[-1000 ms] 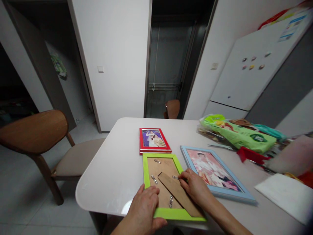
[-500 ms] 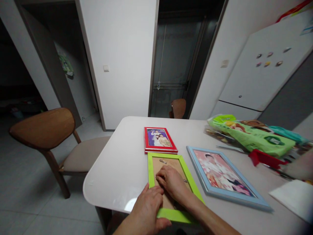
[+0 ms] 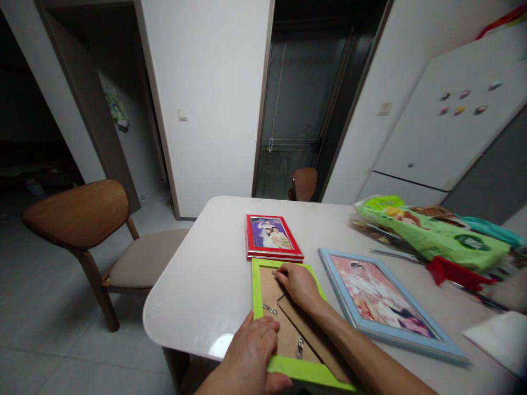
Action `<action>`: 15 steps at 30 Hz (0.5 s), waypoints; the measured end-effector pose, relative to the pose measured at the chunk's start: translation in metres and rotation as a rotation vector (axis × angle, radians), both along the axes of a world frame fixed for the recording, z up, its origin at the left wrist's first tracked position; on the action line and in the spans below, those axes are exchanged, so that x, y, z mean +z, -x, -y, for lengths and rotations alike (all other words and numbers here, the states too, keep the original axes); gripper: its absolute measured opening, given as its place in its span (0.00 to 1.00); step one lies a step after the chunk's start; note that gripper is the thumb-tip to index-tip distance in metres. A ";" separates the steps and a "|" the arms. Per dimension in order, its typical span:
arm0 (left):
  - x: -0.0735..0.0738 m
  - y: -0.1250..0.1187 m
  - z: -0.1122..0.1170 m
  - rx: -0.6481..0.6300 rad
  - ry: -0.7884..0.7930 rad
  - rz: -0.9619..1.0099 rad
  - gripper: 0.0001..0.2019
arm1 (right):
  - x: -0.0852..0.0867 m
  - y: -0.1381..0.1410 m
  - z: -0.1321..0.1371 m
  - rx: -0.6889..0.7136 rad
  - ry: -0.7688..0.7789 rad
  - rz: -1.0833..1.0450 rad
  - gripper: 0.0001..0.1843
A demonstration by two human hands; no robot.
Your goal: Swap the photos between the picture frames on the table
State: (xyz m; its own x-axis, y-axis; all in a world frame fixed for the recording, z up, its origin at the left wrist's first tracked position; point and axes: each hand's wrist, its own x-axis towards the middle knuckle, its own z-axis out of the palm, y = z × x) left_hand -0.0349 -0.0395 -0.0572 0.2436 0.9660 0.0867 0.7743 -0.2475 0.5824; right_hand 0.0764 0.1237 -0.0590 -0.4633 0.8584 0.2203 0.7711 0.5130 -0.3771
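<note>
A lime-green picture frame (image 3: 258, 285) lies face down on the white table (image 3: 206, 274), its brown backing board and stand leg showing. My left hand (image 3: 251, 354) lies flat on the frame's near left corner, fingers stretched out. My right hand (image 3: 298, 285) reaches to the frame's far edge, fingertips pinched at a small metal clip there. A red frame (image 3: 272, 237) with a wedding photo lies just beyond. A larger light-blue frame (image 3: 387, 302) with a photo lies to the right.
Green and teal packets (image 3: 432, 233), a red object (image 3: 453, 272) and white paper (image 3: 500, 340) crowd the table's right side. A wooden chair (image 3: 90, 230) stands to the left, another chair back (image 3: 303, 184) beyond the table. A white fridge (image 3: 444, 126) is at the right.
My right hand has moved from the frame's right-side clip, across its middle, up to the clip at the far edge. The left hand stays on the near corner.
</note>
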 end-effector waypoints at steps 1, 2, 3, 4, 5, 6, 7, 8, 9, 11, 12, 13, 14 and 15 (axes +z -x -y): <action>0.001 0.000 0.000 0.001 0.005 0.000 0.23 | -0.002 0.002 -0.005 -0.029 0.002 0.007 0.11; 0.002 0.000 0.000 0.001 0.007 0.000 0.23 | -0.004 0.003 -0.009 -0.054 0.003 0.014 0.10; 0.002 -0.001 0.001 0.004 0.005 -0.002 0.23 | -0.006 0.005 -0.012 -0.076 0.003 0.019 0.10; 0.002 -0.001 0.001 0.005 0.003 -0.004 0.24 | -0.007 0.006 -0.015 -0.094 0.002 0.022 0.09; 0.001 -0.001 0.001 0.005 0.000 -0.007 0.24 | -0.008 0.007 -0.017 -0.109 0.001 0.024 0.09; 0.000 -0.001 0.001 0.003 -0.004 -0.009 0.25 | -0.009 0.008 -0.019 -0.120 0.000 0.024 0.08; -0.001 -0.001 0.001 0.002 -0.007 -0.008 0.25 | -0.008 0.008 -0.021 -0.126 0.000 0.023 0.08; -0.002 -0.001 0.001 0.002 -0.011 -0.006 0.26 | -0.007 0.009 -0.022 -0.127 0.000 0.020 0.08; -0.004 0.000 0.001 0.000 -0.014 -0.001 0.26 | -0.006 0.008 -0.023 -0.122 0.001 0.015 0.08; -0.006 0.002 0.001 0.000 -0.019 0.007 0.25 | 0.000 0.005 -0.019 -0.087 0.004 0.000 0.09; -0.007 0.003 0.001 0.000 -0.020 0.010 0.25 | 0.004 0.001 -0.014 -0.058 0.005 -0.009 0.10; -0.008 0.004 0.001 -0.001 -0.022 0.012 0.24 | 0.008 -0.004 -0.007 -0.025 0.007 -0.016 0.10; -0.008 0.006 0.001 -0.002 -0.025 0.013 0.23 | 0.012 -0.010 0.003 0.024 0.009 -0.025 0.10; -0.009 0.006 0.001 -0.002 -0.029 0.014 0.22 | 0.016 -0.017 0.015 0.091 0.012 -0.033 0.11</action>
